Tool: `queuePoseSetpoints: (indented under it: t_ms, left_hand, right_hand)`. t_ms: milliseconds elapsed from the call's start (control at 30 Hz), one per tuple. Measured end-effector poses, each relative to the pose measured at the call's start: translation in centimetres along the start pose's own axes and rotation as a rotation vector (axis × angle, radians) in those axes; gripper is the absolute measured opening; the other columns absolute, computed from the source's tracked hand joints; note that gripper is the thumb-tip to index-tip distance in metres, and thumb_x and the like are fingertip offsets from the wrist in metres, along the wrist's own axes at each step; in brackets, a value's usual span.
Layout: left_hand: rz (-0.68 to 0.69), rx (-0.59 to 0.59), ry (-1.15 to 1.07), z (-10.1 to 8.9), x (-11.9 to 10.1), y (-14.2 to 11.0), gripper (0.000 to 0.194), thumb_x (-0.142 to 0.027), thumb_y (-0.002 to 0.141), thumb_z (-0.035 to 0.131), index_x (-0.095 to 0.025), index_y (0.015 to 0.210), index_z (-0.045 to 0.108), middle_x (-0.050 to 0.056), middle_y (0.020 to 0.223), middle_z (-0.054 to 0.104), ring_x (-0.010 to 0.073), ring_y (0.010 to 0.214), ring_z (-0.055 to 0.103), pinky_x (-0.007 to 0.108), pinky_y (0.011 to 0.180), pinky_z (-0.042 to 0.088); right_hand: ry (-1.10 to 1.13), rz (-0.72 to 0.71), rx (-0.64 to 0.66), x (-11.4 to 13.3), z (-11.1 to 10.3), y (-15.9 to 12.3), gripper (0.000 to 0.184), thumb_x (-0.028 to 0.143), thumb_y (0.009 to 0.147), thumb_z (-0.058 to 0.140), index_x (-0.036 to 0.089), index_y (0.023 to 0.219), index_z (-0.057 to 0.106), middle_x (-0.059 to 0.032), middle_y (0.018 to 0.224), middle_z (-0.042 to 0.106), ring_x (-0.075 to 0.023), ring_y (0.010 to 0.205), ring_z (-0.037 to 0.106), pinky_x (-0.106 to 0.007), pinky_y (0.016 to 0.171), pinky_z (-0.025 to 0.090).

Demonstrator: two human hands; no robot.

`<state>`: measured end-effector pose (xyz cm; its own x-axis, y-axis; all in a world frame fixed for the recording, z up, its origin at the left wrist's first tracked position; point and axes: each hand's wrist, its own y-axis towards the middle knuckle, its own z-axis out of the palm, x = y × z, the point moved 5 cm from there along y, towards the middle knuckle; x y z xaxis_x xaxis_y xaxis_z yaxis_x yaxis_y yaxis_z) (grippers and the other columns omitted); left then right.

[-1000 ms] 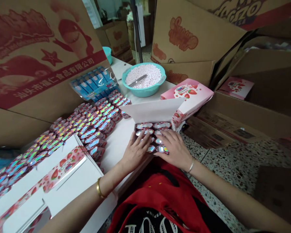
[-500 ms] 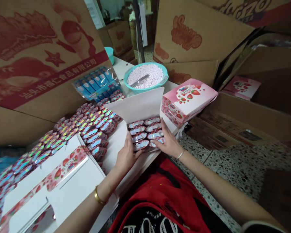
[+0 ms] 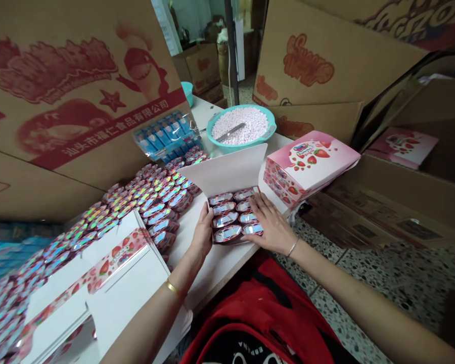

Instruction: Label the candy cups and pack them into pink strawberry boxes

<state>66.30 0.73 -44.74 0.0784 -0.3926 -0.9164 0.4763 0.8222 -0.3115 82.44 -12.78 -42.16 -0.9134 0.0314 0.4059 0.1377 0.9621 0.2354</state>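
Observation:
In front of me stands a small carton with its white lid raised at the back. Inside it, small shiny packs with oval silvery tops stand in two columns. My left hand grips the carton's left side, the thumb up along the edge. My right hand lies with outstretched fingers over the right column of packs, partly hiding them and the right wall. Left of the carton, many more loose packs crowd the table. Flat unfolded cartons with a strawberry print are piled near my left forearm.
Strawberry-printed closed boxes are stacked at the right table edge. Behind the lid stands a turquoise basin of pale pellets with a scoop. A bag of blue packs leans by a large brown carton. An open carton stands right.
My right hand has shifted from the carton's right side to lie over the packs. The left hand now has its fingers on the left wall, no longer under the front corner.

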Motion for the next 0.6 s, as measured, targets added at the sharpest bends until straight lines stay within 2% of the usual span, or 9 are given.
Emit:
queuePoseSetpoints:
  t_ms: [67, 133, 233, 400, 500, 533, 600]
  left_hand:
    - [-0.002, 0.025, -0.034, 0.1, -0.3, 0.2, 0.064, -0.051, 0.085, 0.063, -0.027, 0.142, 0.047, 0.005, 0.145, 0.054, 0.0258, 0.129, 0.054, 0.042, 0.109, 0.045]
    - [0.018, -0.009, -0.006, 0.0, -0.4, 0.4, 0.064, -0.052, 0.086, 0.062, -0.027, 0.143, 0.046, 0.005, 0.145, 0.053, 0.0253, 0.129, 0.055, 0.04, 0.108, 0.045]
    - [0.038, -0.037, 0.054, 0.1, -0.3, 0.9, 0.068, -0.044, 0.083, 0.068, -0.029, 0.143, 0.041, 0.005, 0.142, 0.056, 0.0251, 0.125, 0.057, 0.039, 0.106, 0.047]
    - [0.146, 0.09, 0.164, -0.7, -0.8, 2.8, 0.068, -0.036, 0.075, 0.073, -0.027, 0.136, 0.044, 0.007, 0.137, 0.058, 0.024, 0.119, 0.059, 0.037, 0.099, 0.05]
    - [0.319, 0.151, 0.43, -2.2, -2.4, 3.8, 0.052, -0.039, 0.078, 0.07, -0.025, 0.125, 0.054, 0.007, 0.13, 0.062, 0.0253, 0.118, 0.058, 0.042, 0.101, 0.047]
    - [0.4, 0.168, 0.578, -2.6, -3.3, 3.9, 0.044, -0.04, 0.08, 0.067, -0.024, 0.12, 0.059, 0.008, 0.128, 0.063, 0.0266, 0.122, 0.056, 0.045, 0.105, 0.043]
    - [0.558, 0.244, 0.921, -3.1, -4.9, 3.9, 0.033, -0.037, 0.086, 0.06, -0.025, 0.116, 0.065, 0.008, 0.13, 0.064, 0.029, 0.132, 0.048, 0.051, 0.113, 0.031]
  right_hand:
    - [-0.003, 0.0, 0.0, 0.0, 0.1, 0.0, 0.106, 0.07, 0.082, 0.057, 0.011, 0.158, 0.011, -0.0182, 0.164, 0.013, -0.0363, 0.152, 0.01, -0.054, 0.12, 0.025]
    - [-0.002, -0.004, 0.002, 0.0, 0.1, 0.0, 0.108, 0.071, 0.082, 0.058, 0.012, 0.158, 0.009, -0.0178, 0.165, 0.012, -0.0359, 0.152, 0.01, -0.054, 0.121, 0.025]
    - [-0.003, -0.009, 0.007, 0.1, 0.1, 0.0, 0.107, 0.071, 0.082, 0.057, 0.012, 0.158, 0.01, -0.0173, 0.165, 0.011, -0.0352, 0.152, 0.011, -0.053, 0.121, 0.024]
    - [0.015, 0.004, 0.006, 0.2, -0.2, 0.1, 0.101, 0.07, 0.083, 0.056, 0.011, 0.157, 0.019, -0.0169, 0.165, 0.01, -0.0347, 0.152, 0.007, -0.054, 0.121, 0.024]
    - [0.194, 0.047, -0.012, 0.1, -0.1, 0.1, 0.098, 0.068, 0.082, 0.058, 0.008, 0.153, 0.03, -0.0197, 0.163, 0.019, -0.0363, 0.152, 0.01, -0.057, 0.121, 0.022]
    - [0.328, 0.077, -0.02, 0.0, 0.0, 0.1, 0.092, 0.066, 0.082, 0.059, 0.01, 0.151, 0.035, -0.0192, 0.161, 0.026, -0.0365, 0.151, 0.016, -0.058, 0.121, 0.023]
    - [0.624, 0.145, -0.034, -0.5, 0.5, 0.1, 0.073, 0.06, 0.087, 0.053, 0.016, 0.144, 0.047, -0.0163, 0.15, 0.047, -0.0353, 0.143, 0.036, -0.058, 0.115, 0.034]
